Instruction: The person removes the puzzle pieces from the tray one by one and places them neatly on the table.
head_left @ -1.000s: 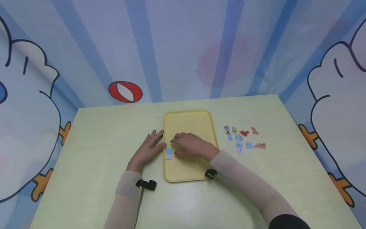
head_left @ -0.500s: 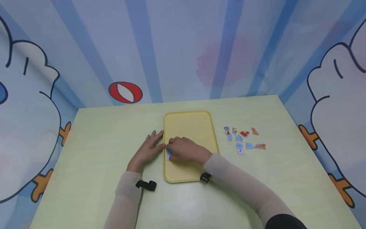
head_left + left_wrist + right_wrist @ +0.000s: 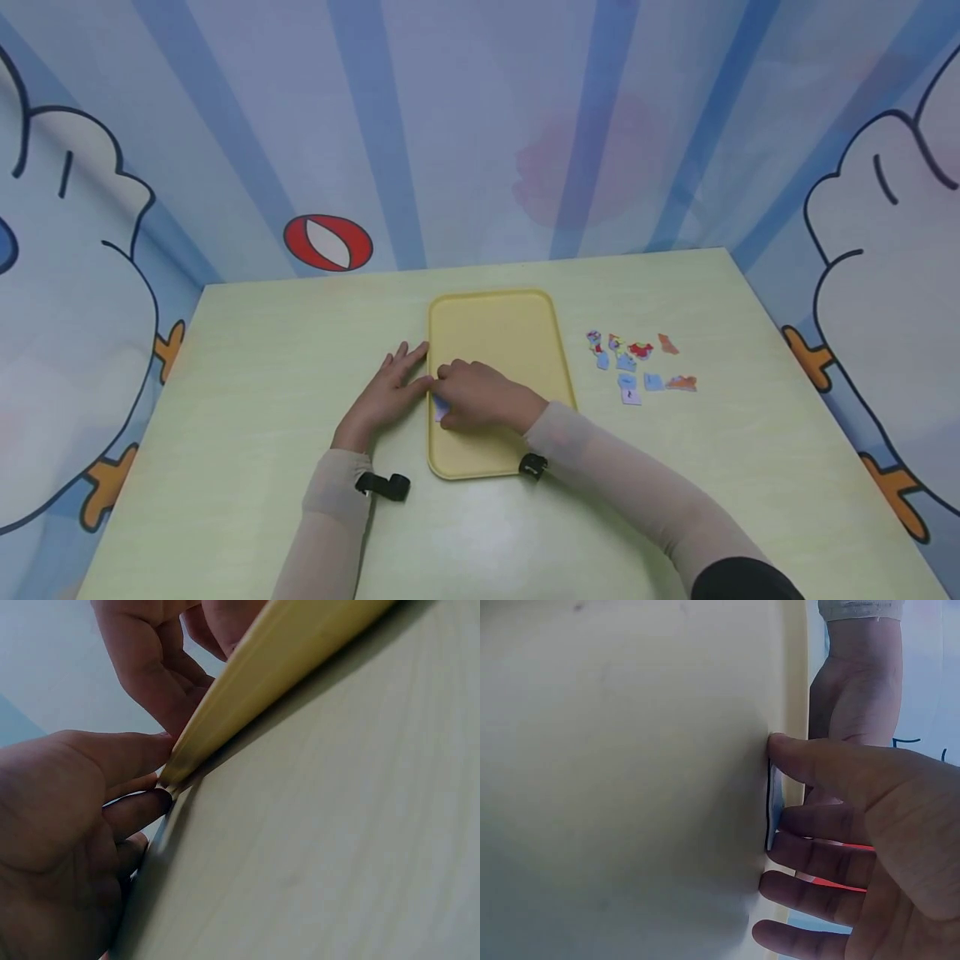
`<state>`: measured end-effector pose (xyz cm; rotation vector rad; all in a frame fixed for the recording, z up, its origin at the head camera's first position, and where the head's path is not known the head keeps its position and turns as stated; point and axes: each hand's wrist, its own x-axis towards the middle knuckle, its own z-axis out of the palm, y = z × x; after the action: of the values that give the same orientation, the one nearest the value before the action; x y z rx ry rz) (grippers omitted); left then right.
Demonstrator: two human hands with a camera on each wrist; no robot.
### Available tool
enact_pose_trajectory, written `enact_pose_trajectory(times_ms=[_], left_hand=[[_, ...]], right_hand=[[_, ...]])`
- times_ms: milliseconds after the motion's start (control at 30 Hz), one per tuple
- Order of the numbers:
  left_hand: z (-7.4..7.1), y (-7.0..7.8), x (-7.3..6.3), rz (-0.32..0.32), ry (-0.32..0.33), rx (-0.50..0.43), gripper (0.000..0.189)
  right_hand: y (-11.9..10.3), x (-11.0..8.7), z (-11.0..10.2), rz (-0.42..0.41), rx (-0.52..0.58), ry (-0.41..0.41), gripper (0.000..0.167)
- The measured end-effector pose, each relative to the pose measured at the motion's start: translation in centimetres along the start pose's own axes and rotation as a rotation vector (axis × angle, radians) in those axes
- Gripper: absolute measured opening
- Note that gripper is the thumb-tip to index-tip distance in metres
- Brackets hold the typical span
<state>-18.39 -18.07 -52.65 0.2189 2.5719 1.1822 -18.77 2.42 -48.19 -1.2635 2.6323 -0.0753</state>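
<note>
My right hand (image 3: 480, 395) is over the left side of a yellow tray (image 3: 495, 317). Its thumb and fingertips hold a thin blue-and-lavender puzzle piece (image 3: 439, 408) by its ends; the right wrist view shows the piece (image 3: 774, 802) edge-on, close to the tray wall (image 3: 799, 660). Most of that piece is covered by the hand in the head view. Beside the tray, my left hand (image 3: 382, 407) rests on the table with fingers spread, its thumb and fingertips touching the tray's left rim. The left wrist view shows this hand (image 3: 67, 802) against the rim from outside.
Several small puzzle pieces lie right of the tray on the pale table (image 3: 262, 375), among them a red piece (image 3: 641, 350), an orange-brown piece (image 3: 682, 383) and a lavender piece (image 3: 631, 397). A printed cartoon backdrop (image 3: 480, 125) stands behind the table and along its sides.
My right hand has moved left and slightly nearer, onto the blue-and-lavender puzzle piece by the tray's left rim, covering most of it. The left hand stays in place.
</note>
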Motion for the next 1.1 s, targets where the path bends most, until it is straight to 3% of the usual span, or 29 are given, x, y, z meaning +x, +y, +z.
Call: enact_pose_trajectory(times_ms=[233,767,1100], left_hand=[[0.0,0.1,-0.1,-0.005,0.0,-0.002,0.068],[-0.2,0.1,0.0,0.005,0.001,-0.011,0.07],[-0.1,0.0,0.0,0.012,-0.012,-0.031,0.07]], right_hand=[[-0.1,-0.2,-0.3,0.003,0.009,0.0,0.053],[0.3,-1.3,-1.2,-0.038,0.009,0.035,0.028],[1.6,-2.8,-1.4,-0.01,0.01,0.054,0.026]])
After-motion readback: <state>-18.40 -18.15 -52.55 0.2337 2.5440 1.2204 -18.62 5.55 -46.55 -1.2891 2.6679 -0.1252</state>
